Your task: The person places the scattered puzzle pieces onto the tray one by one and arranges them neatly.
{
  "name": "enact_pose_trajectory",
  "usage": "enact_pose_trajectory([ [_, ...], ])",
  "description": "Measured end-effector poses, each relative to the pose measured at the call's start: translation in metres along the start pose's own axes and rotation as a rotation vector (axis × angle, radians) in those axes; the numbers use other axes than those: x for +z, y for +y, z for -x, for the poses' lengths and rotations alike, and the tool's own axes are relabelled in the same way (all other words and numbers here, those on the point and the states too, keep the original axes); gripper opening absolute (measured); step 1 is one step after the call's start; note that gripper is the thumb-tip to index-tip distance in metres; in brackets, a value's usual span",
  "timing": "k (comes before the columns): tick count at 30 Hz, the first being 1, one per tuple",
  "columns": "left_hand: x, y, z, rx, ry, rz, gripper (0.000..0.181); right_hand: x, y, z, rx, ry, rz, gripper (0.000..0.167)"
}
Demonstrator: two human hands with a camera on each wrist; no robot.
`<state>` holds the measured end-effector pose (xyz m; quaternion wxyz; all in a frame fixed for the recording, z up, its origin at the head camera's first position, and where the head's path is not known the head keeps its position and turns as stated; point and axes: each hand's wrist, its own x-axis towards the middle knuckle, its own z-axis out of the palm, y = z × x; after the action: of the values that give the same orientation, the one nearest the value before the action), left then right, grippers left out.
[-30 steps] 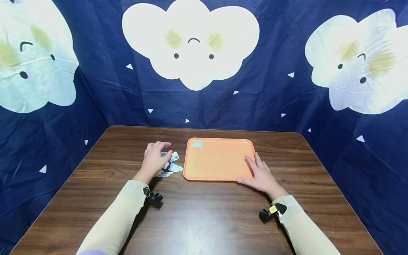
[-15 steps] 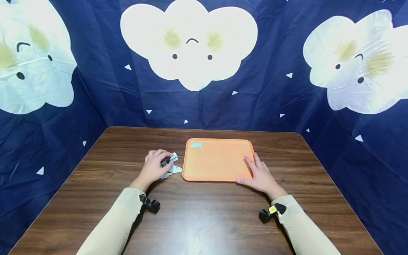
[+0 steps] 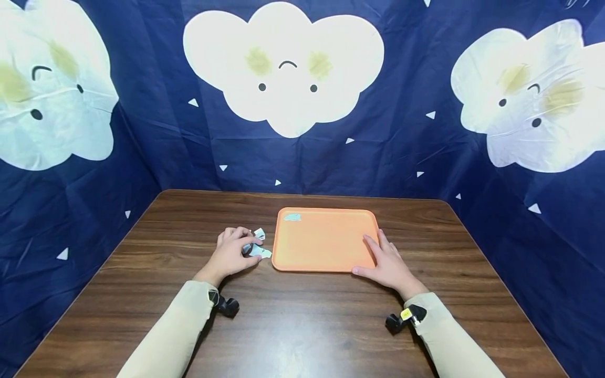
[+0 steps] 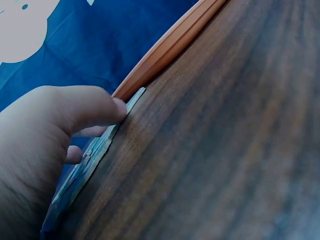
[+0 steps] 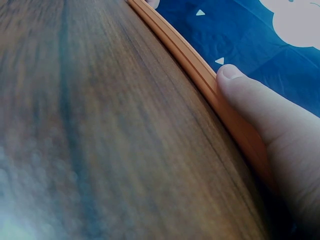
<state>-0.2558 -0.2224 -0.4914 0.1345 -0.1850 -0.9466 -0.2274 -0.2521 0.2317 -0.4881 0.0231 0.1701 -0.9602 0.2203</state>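
My left hand (image 3: 231,253) is over a small cluster of thin, irregular light-blue pieces (image 3: 260,252) that look like jigsaw pieces. Thumb and index finger stand apart, bent over the pieces. In the left wrist view the thumb touches or nearly touches the edge of the stacked pieces (image 4: 95,156); part of the cluster is hidden under the hand. An orange tray (image 3: 326,241) lies to the right, with one light-blue piece (image 3: 292,217) in its far left corner. My right hand (image 3: 389,265) rests on the tray's near right corner, thumb on the front rim (image 5: 202,75), fingers spread.
The brown wooden table (image 3: 302,325) extends around the tray and toward me. Behind it hangs a dark blue cloth (image 3: 302,168) with white clouds. Each wrist carries a small black camera, such as the left wrist camera (image 3: 229,307).
The left hand has lowered over the pieces and shifted slightly toward the tray, covering more of the cluster. The right hand and tray stay in place.
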Motion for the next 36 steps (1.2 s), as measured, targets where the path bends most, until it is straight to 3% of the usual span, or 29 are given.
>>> enact_pose_trajectory([
  [9, -0.0004, 0.0016, 0.0005, 0.049, 0.000, 0.035, 0.023, 0.0007, 0.0004, -0.0006, 0.006, -0.008, 0.007, 0.105],
  [18, -0.0018, 0.0025, -0.0018, 0.060, 0.023, 0.013, 0.024, 0.0005, 0.0006, -0.0011, 0.005, -0.011, 0.015, 0.106],
  [36, -0.0074, 0.0087, -0.0062, -0.012, -0.007, -0.037, 0.024, 0.0010, 0.0020, -0.0021, 0.012, -0.012, 0.013, 0.108],
])
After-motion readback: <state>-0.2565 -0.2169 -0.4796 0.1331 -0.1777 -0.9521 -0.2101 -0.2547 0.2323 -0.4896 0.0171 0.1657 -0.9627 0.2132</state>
